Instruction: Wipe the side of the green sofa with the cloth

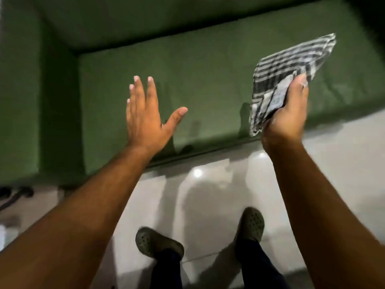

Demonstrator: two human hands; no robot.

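The green sofa (208,65) fills the upper part of the head view, its seat cushion straight ahead and one armrest (18,101) at the left. My right hand (287,119) is raised over the seat's front edge and grips a folded black-and-white checked cloth (291,67), which sticks up and to the right, off the sofa. My left hand (145,113) hovers above the seat with flat, spread fingers and holds nothing. Neither hand touches the upholstery.
Glossy pale floor tiles (218,184) run up to the sofa's front. My two feet in dark green perforated clogs (158,243) stand on them. Some dark cables or small objects (16,195) lie on the floor at the left, beside the armrest.
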